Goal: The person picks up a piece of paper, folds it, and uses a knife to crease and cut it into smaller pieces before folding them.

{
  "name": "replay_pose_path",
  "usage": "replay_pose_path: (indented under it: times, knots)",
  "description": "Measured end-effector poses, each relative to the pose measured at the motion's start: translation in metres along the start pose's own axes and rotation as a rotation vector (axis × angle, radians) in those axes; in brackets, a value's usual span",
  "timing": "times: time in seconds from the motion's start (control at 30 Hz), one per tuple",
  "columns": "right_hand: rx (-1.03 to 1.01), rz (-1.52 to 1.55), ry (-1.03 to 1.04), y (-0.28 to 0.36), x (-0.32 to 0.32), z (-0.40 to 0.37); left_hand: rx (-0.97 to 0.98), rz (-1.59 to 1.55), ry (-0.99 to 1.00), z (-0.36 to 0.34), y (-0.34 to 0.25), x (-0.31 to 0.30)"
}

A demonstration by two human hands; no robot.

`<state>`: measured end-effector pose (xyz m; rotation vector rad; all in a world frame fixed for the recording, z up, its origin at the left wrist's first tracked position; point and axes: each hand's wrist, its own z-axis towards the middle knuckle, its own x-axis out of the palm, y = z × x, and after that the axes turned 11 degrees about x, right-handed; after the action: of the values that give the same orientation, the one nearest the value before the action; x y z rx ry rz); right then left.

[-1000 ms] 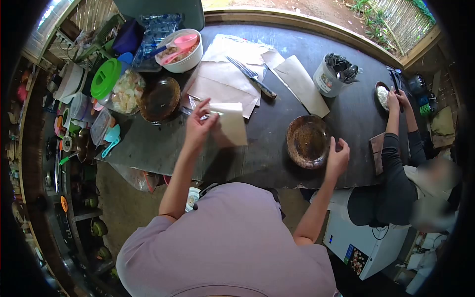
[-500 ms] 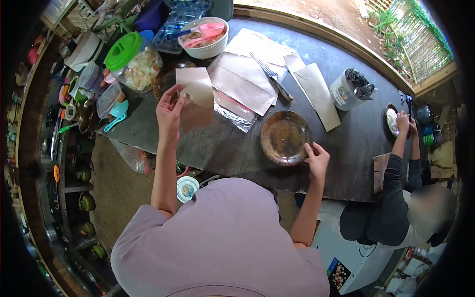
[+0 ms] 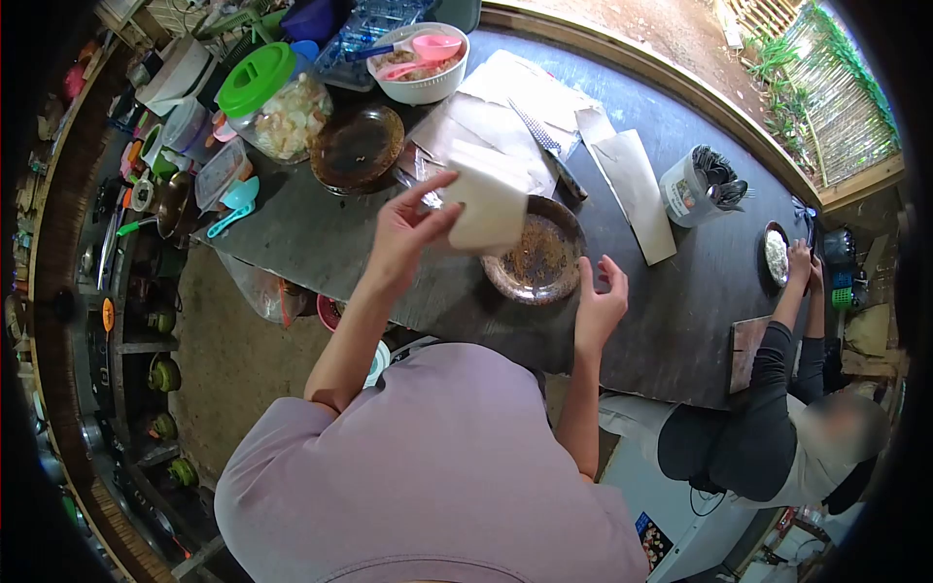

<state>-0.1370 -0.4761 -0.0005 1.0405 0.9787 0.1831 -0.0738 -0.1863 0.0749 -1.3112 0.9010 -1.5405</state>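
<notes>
My left hand [image 3: 408, 228] pinches a sheet of brown paper [image 3: 486, 209], slightly blurred, which overlaps the upper left part of a round brown plate [image 3: 536, 267] on the dark table. Beside that plate's right rim is my right hand [image 3: 600, 306], its thumb and fingers apart with nothing between them. Another brown plate [image 3: 357, 146] lies at the left, near a clear jar with a green lid [image 3: 255, 89]. Behind the held sheet, more paper sheets [image 3: 525, 87] are spread out, with a knife [image 3: 549, 146] on them.
A white bowl [image 3: 420, 89] with pink spoons stands at the back. Right of a long paper strip [image 3: 637, 199] is a tub of cutlery [image 3: 692, 189]. At the far right a co-worker [image 3: 758, 428] has both hands by a dish of white food [image 3: 776, 255].
My left hand has carried the paper right, over the plate. The plate has shifted left, and my right hand has let go of its rim. The left-hand plate is now uncovered.
</notes>
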Motion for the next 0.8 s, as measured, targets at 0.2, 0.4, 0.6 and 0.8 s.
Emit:
replay_pose_path:
  times: [0.2, 0.4, 0.6, 0.8]
  knots:
    - [0.368, 0.891, 0.623, 0.043, -0.032, -0.006, -0.166, 0.086, 0.276, -0.001, 0.026, 0.047]
    - [0.265, 0.411, 0.46, 0.009, 0.016, -0.002, -0.11, 0.302, 0.336, -0.003, 0.116, 0.029]
    - [0.127, 0.371, 0.382, -0.006, 0.033, 0.0, -0.066, 0.406, 0.423, -0.003, 0.119, 0.021]
    - [0.46, 0.637, 0.689, 0.008, 0.021, 0.01, -0.234, 0.104, 0.327, -0.003, 0.123, 0.018]
